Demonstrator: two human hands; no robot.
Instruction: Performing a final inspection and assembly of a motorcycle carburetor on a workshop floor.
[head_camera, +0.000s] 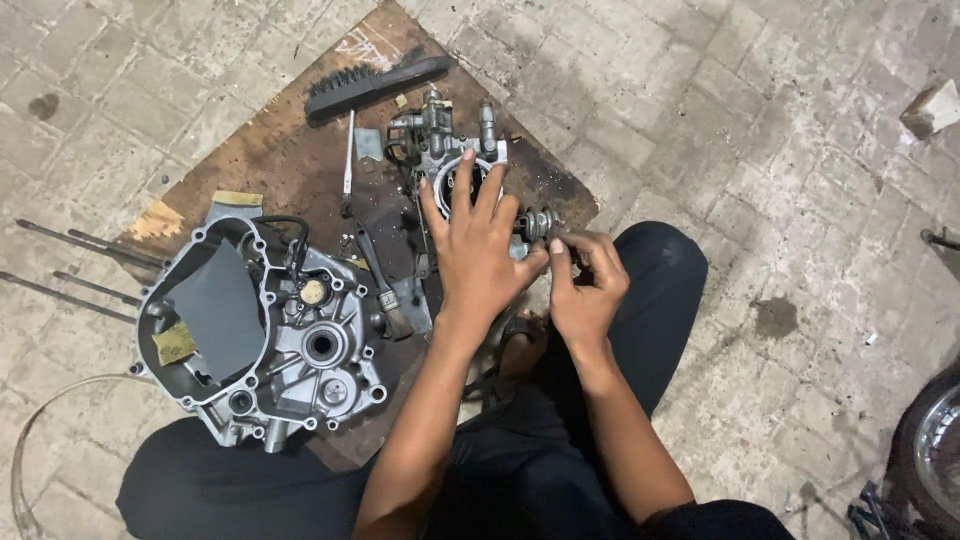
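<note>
Two bare hands work just past the person's knees: the right hand (585, 285) pinches a small ribbed metal fitting (540, 223) between thumb and fingertips, while the left hand (478, 240) lies spread and flat, fingers unclenched, pressing on the grey cast-metal carburettor body (450, 150) that stands on the stained brown wooden board (280, 140). The fitting sits at the carburettor's right flank, touching it as far as can be told. It is small and likely oily (a judgement only), so it could slip from that pinch and roll off the board into the gaps of the paved floor (760, 120). To the left lies a large silver engine crankcase cover (265, 335) with a dark grey gasket sheet (218, 312) resting in it, and a paintbrush (380, 280) between it and the hands. Farther off, a black wire brush (375, 85) and a slim screwdriver (347, 165) lie clear of the work.
</note>
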